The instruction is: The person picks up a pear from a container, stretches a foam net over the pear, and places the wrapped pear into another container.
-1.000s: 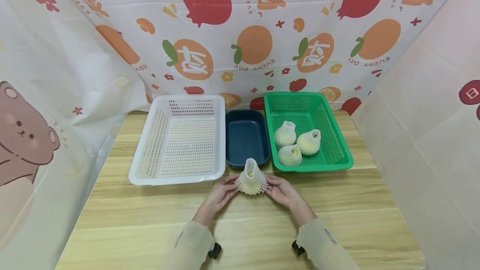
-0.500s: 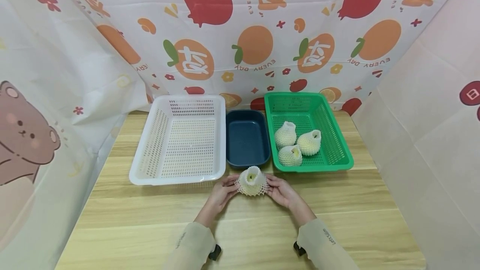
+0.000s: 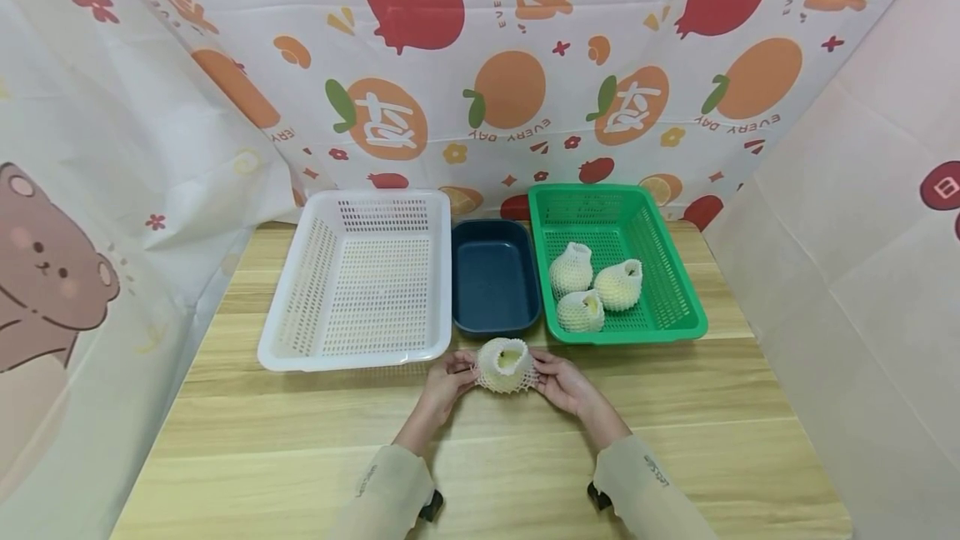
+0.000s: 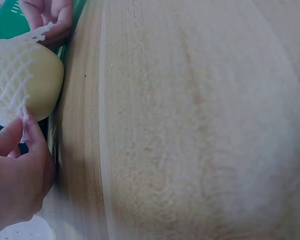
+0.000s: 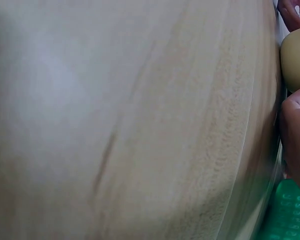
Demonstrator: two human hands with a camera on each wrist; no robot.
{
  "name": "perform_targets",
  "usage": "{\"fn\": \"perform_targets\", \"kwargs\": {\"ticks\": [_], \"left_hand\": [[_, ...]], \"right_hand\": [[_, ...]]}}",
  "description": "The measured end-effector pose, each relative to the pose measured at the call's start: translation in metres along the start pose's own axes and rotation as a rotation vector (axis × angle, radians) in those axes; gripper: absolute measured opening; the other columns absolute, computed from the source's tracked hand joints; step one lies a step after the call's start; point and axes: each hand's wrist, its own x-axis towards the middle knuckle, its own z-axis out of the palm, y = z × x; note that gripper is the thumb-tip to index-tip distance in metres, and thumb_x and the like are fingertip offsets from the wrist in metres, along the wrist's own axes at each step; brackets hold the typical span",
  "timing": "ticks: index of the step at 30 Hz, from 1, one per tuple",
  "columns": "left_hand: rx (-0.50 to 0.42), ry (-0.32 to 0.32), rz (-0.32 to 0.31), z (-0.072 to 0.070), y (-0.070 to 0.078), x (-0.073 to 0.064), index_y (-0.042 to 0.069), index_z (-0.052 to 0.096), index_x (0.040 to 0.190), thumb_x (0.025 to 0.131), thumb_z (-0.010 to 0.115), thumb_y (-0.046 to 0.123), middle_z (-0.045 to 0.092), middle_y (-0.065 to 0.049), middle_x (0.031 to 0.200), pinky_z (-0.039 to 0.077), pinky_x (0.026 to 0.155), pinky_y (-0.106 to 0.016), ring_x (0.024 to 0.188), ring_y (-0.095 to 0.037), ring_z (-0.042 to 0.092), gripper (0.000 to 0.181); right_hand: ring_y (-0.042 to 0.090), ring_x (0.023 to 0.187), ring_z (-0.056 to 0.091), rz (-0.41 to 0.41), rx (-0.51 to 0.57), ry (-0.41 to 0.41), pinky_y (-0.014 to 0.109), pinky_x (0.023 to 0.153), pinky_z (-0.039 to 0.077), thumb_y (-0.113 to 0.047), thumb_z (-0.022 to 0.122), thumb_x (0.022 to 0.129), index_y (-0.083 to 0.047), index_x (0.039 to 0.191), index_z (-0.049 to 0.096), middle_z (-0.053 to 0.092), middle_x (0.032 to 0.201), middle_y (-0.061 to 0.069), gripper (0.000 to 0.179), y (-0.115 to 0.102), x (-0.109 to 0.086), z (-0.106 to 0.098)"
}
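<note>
A white foam fruit net (image 3: 489,367) stands on the wooden table in front of the dark blue tray, its upper opening gaping. Inside is a pale yellow round fruit (image 4: 49,82); its lower part shows bare below the mesh in both wrist views. My left hand (image 3: 444,382) pinches the net's lower edge at the left between thumb and fingers. On the opposite side, my right hand (image 3: 561,382) pinches the edge too. In the right wrist view the fruit (image 5: 295,60) and hands are partly cut off by the frame.
Behind the left hand stands a white basket (image 3: 442,290). The dark blue tray (image 3: 491,290) sits between it and a green basket (image 3: 660,273), which holds several foam-netted fruits (image 3: 618,283). Printed cloth (image 3: 480,165) hangs behind the table (image 3: 510,473).
The net's upper opening has sunk lower and spread wider, showing more of the fruit's top. Both hands stay nearly in place at the net's edge.
</note>
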Motion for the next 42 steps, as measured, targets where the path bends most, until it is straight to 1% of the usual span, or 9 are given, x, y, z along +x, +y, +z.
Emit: {"fn": "perform_targets", "kwargs": {"ticks": [5,7,11,13,17,25,29,34,42], "left_hand": [[0.008,0.002,0.002,0.000,-0.001,0.001,-0.011,0.048,0.097,0.079,0.055,-0.019,0.053,-0.008,0.084,0.051,0.066,-0.021,0.074,-0.013,0.055,0.021],[0.022,-0.002,0.005,-0.001,-0.001,0.002,-0.011,0.048,0.099,0.078,0.055,-0.019,0.054,-0.008,0.084,0.051,0.067,-0.022,0.076,-0.016,0.056,0.023],[0.039,-0.016,0.011,-0.001,-0.001,0.003,-0.011,0.048,0.097,0.078,0.055,-0.019,0.055,-0.008,0.084,0.051,0.066,-0.023,0.079,-0.020,0.055,0.022],[0.040,-0.014,0.005,-0.001,0.000,0.003,-0.011,0.050,0.094,0.078,0.055,-0.018,0.055,-0.008,0.085,0.050,0.065,-0.022,0.077,-0.017,0.053,0.019],[0.022,0.004,-0.026,0.001,0.003,0.005,-0.011,0.054,0.092,0.079,0.050,-0.015,0.056,-0.007,0.089,0.048,0.065,-0.021,0.074,-0.012,0.052,0.015],[-0.025,0.008,-0.103,0.004,0.008,0.008,-0.013,0.052,0.105,0.090,0.056,0.003,0.058,-0.007,0.093,0.050,0.071,-0.021,0.078,-0.010,0.054,0.022],[-0.050,-0.002,-0.124,0.005,0.008,0.010,-0.013,0.051,0.104,0.091,0.054,0.000,0.056,-0.007,0.091,0.049,0.070,-0.021,0.077,-0.010,0.054,0.019],[-0.088,0.040,-0.135,0.008,0.008,0.014,-0.006,0.049,0.097,0.089,0.055,-0.003,0.053,-0.006,0.087,0.048,0.067,-0.020,0.074,-0.011,0.052,0.010],[0.013,0.093,-0.112,0.010,0.008,0.011,-0.002,0.050,0.090,0.087,0.055,-0.005,0.053,-0.003,0.079,0.044,0.056,-0.015,0.065,-0.008,0.049,0.007]], "right_hand": [[0.018,0.103,0.050,0.021,-0.006,0.003,0.032,0.095,0.039,0.005,0.024,0.096,0.013,0.140,0.009,0.048,0.115,0.014,0.047,-0.001,0.001,0.000],[0.018,0.100,0.052,0.031,0.003,0.016,0.031,0.092,0.041,0.002,0.027,0.096,0.013,0.136,0.020,0.051,0.109,0.013,0.042,-0.001,0.002,0.001],[0.017,0.092,0.055,0.051,0.010,0.051,0.029,0.084,0.045,-0.008,0.034,0.098,0.003,0.112,0.047,0.056,0.098,0.009,0.022,-0.001,0.004,0.004],[0.017,0.090,0.056,0.056,0.014,0.069,0.029,0.082,0.046,-0.011,0.037,0.099,-0.003,0.100,0.054,0.058,0.095,0.008,0.018,-0.001,0.005,0.007],[0.015,0.088,0.059,0.035,0.001,0.092,0.029,0.080,0.048,-0.010,0.041,0.099,-0.007,0.093,0.061,0.062,0.093,0.007,0.021,-0.001,0.005,0.010],[0.013,0.084,0.060,0.014,-0.027,0.146,0.027,0.076,0.050,-0.007,0.043,0.098,-0.008,0.092,0.062,0.063,0.089,0.005,0.020,-0.001,0.005,0.011],[0.013,0.083,0.060,0.014,-0.048,0.171,0.027,0.076,0.050,-0.007,0.043,0.097,-0.001,0.103,0.057,0.063,0.088,0.005,0.016,-0.001,0.006,0.010],[0.013,0.081,0.059,-0.004,-0.103,0.225,0.026,0.075,0.050,-0.006,0.044,0.097,0.012,0.122,0.043,0.062,0.088,0.006,0.031,0.000,0.009,0.013],[0.012,0.076,0.056,-0.066,-0.300,0.353,0.024,0.067,0.050,-0.007,0.048,0.095,0.016,0.122,0.045,0.059,0.087,0.006,0.036,0.003,0.013,0.017]]}}
